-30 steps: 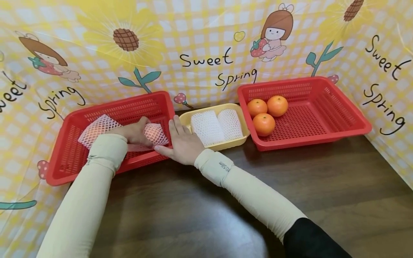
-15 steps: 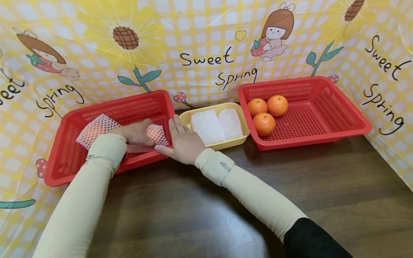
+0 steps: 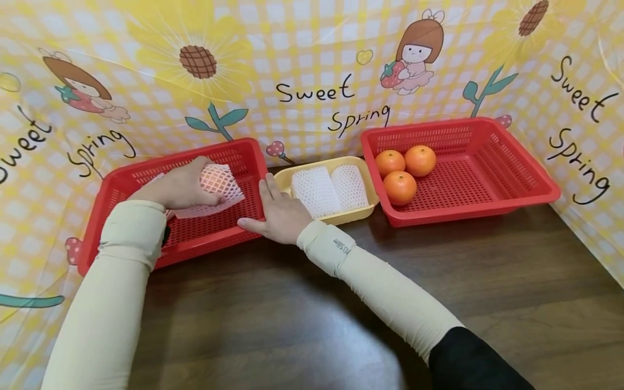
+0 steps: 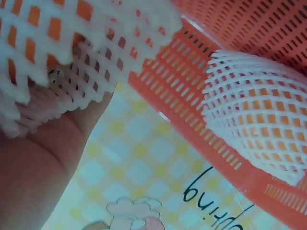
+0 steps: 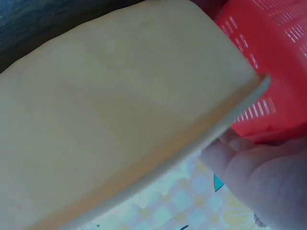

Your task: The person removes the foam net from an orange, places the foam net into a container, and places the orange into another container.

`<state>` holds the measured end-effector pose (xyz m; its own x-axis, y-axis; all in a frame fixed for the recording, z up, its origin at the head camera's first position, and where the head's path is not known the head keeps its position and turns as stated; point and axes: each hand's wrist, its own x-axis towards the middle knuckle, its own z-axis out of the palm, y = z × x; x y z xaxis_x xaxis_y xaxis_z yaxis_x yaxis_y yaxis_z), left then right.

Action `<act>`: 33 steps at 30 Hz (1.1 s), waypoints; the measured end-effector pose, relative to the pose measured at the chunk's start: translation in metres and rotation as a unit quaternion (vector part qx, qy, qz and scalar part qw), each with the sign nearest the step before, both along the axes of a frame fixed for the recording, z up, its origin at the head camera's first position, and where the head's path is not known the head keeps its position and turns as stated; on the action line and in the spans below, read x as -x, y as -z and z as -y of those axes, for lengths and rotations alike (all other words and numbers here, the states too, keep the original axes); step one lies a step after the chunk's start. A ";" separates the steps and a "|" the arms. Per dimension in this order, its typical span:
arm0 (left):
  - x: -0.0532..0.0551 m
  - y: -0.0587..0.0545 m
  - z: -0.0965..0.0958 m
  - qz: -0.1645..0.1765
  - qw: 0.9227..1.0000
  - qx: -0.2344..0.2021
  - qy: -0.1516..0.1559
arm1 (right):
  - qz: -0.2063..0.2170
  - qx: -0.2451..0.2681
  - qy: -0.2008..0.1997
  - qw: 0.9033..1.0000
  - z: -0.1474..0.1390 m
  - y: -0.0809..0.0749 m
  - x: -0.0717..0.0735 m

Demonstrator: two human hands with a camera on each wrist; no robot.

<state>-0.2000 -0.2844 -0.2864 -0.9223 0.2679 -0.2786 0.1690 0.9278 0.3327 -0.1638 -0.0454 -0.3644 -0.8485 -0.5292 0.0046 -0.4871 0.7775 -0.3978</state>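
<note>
My left hand (image 3: 176, 187) grips an orange in a white foam net (image 3: 220, 181) inside the left red basket (image 3: 214, 242). The net's loose open end points right, and orange shows through its mesh. In the left wrist view, a second netted orange (image 4: 261, 117) lies against the basket wall; my left hand mostly hides it in the head view. My right hand (image 3: 285, 216) rests at the basket's right rim, fingers straight, thumb on the near corner. It also lies over the left end of the yellow tray (image 3: 341, 218).
Two white foam nets, a left one (image 3: 317, 190) and a right one (image 3: 349, 186), lie in the yellow tray. The right red basket (image 3: 468, 214) holds three bare oranges (image 3: 400, 187) on its left side. A patterned cloth (image 3: 312, 49) stands behind the wooden table (image 3: 292, 319).
My left hand has raised the netted orange and shifted it up and left, away from the basket's right end. The other netted orange is now mostly covered. My right hand stays at the rim.
</note>
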 end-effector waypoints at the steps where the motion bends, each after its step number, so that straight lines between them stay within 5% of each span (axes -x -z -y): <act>1: -0.002 -0.001 0.000 0.000 1.000 -0.009 -0.003 | 0.005 0.002 0.000 1.000 -0.002 0.001 0.001; 9: -0.019 0.000 -0.007 -0.012 0.999 -0.026 -0.024 | 0.013 0.042 -0.004 0.999 -0.033 0.004 -0.010; 17: -0.047 -0.014 -0.041 -0.034 0.998 -0.054 0.023 | 0.013 0.092 -0.009 0.996 -0.080 -0.004 -0.035; 21: -0.064 -0.013 -0.071 -0.058 0.991 -0.086 0.079 | -0.002 0.129 0.000 0.992 -0.109 -0.006 -0.050; 25: -0.077 0.002 -0.110 -0.078 0.975 -0.142 0.155 | -0.076 0.173 -0.019 0.982 -0.141 -0.004 -0.065; 28: -0.085 0.021 -0.141 -0.062 0.962 -0.176 0.197 | -0.134 0.208 -0.037 0.968 -0.161 0.001 -0.077; 33: -0.092 0.054 -0.182 -0.016 0.951 -0.210 0.226 | -0.124 0.232 -0.022 0.965 -0.184 0.013 -0.097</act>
